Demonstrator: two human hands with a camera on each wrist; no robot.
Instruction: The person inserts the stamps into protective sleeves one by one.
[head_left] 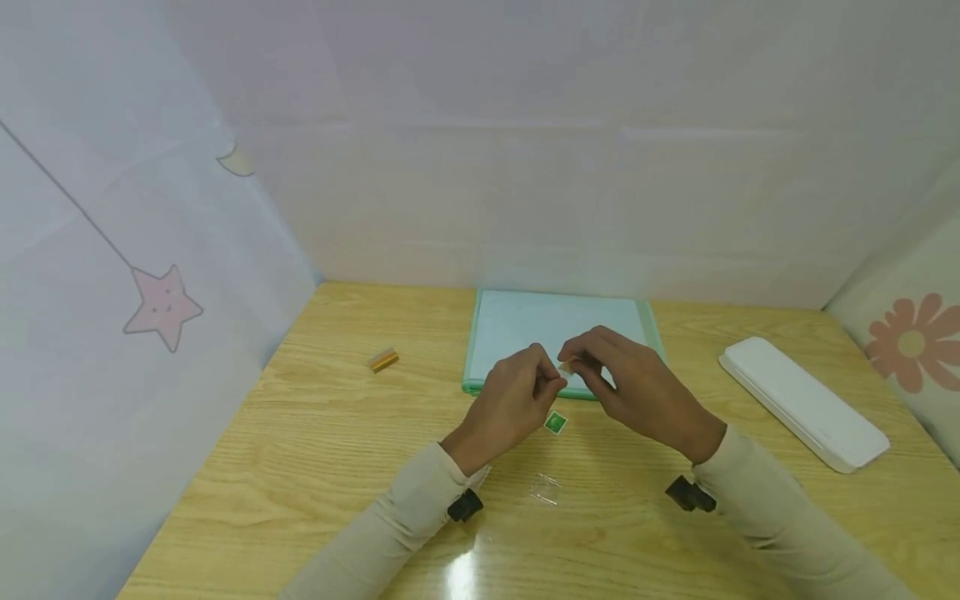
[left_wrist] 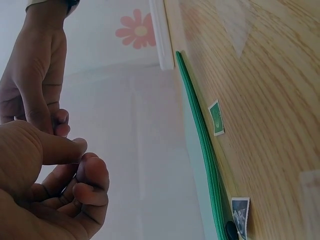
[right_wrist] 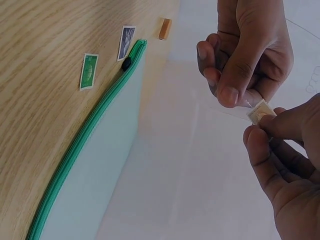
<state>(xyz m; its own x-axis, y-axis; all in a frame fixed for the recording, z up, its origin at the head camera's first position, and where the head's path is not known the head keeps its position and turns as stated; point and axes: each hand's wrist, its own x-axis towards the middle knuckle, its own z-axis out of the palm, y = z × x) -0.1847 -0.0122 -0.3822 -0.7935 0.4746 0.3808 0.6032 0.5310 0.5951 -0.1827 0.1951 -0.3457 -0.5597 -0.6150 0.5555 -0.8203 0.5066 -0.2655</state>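
Note:
My right hand (head_left: 637,387) pinches a small pale tan postage stamp (right_wrist: 261,111) between thumb and index finger. My left hand (head_left: 517,396) faces it, thumb and fingertip pinching a thin clear plastic piece (right_wrist: 232,107) that reaches to the stamp's edge. Both hands are raised over the near edge of a pale zip pouch (head_left: 540,321) with green trim. A green stamp (head_left: 556,422) lies on the table just below the hands. By the pouch's zip end lies a dark grey stamp (right_wrist: 126,43), hidden behind my left hand in the head view.
A clear plastic sleeve (head_left: 546,489) lies on the wooden table (head_left: 322,450) nearer to me. To the left is a small orange-and-brown block (head_left: 384,360). A long white case (head_left: 802,404) lies on the right. Printed cloth (head_left: 480,192) stands behind the table.

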